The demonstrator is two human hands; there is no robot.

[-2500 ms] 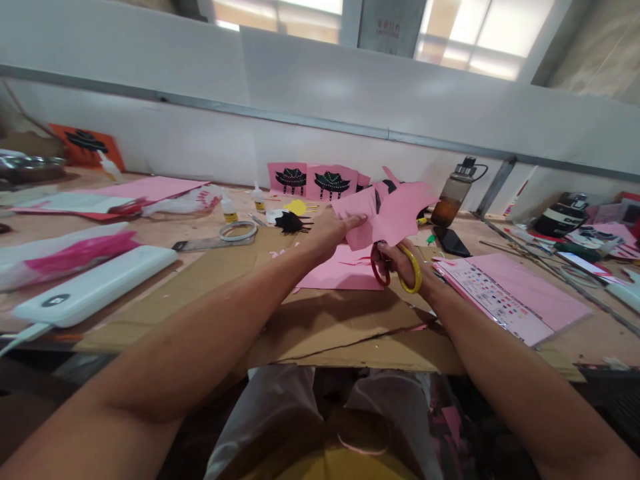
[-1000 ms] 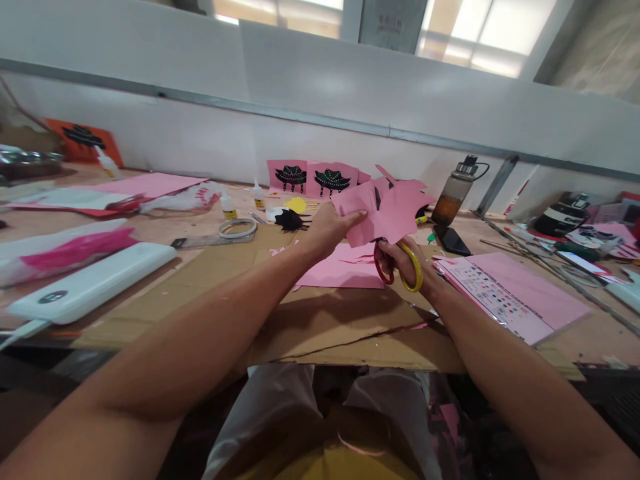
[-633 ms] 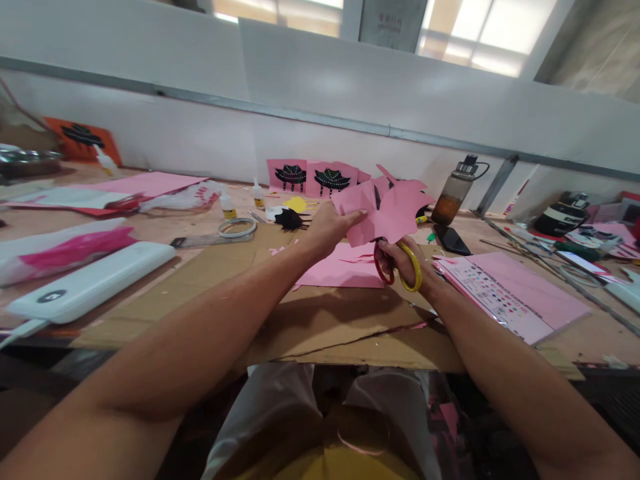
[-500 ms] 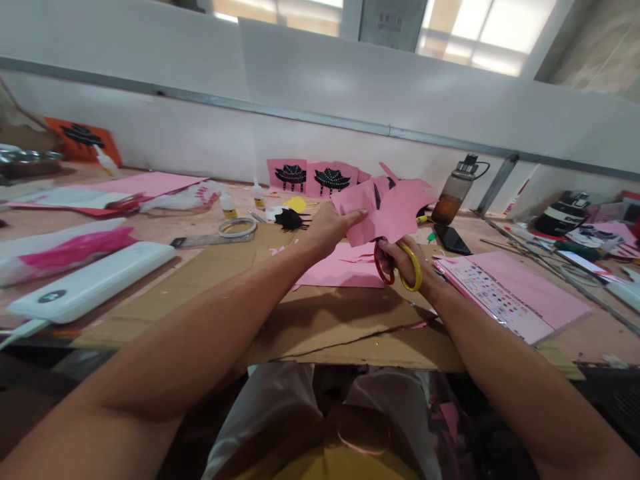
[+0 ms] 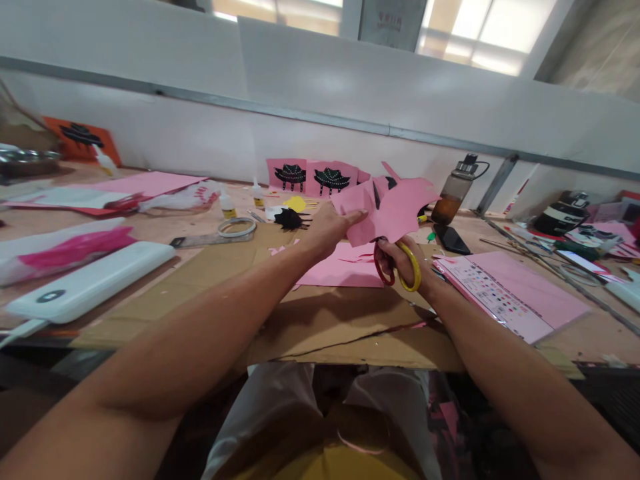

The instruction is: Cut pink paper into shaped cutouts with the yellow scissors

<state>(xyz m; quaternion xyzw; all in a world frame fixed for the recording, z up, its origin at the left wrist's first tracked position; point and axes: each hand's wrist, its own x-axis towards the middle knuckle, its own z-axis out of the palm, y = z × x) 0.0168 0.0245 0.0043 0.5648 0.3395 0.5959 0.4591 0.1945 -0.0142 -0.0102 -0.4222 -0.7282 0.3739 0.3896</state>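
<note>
A white partition [image 5: 175, 53] is running across the upper half of the frame, while a cardboard sheet [image 5: 330, 327] is covering the bench [image 5: 600, 343] along the lower centre. Just above it, slightly right of the frame's centre, two hands are holding up the folded pink paper [image 5: 400, 207]. Compared with a second ago, its right flap is now spreading a little farther right and its narrow upper strip is leaning the same way. The hands are staying in almost the same place, so the change is looking like a small adjustment in work that is probably still under way.

The left hand [image 5: 330, 227] is keeping a narrow grip on the paper, one finger lying along the front. The right hand [image 5: 399, 257] is gripping the scissors [image 5: 417, 270] by their round, smooth red and yellow loops; the paper is hiding the blades, so one cannot tell whether they are biting.

The paper is appearing thin yet stiff, with creased, pointed and curving edges. Below it a flat pink sheet [image 5: 340, 272] is lying with ragged slivers on top. Left of centre, a spiky, matte black cutout [image 5: 287, 219] is resting near a yellow scrap [image 5: 295, 203] and a glossy tape ring [image 5: 237, 235].
</note>
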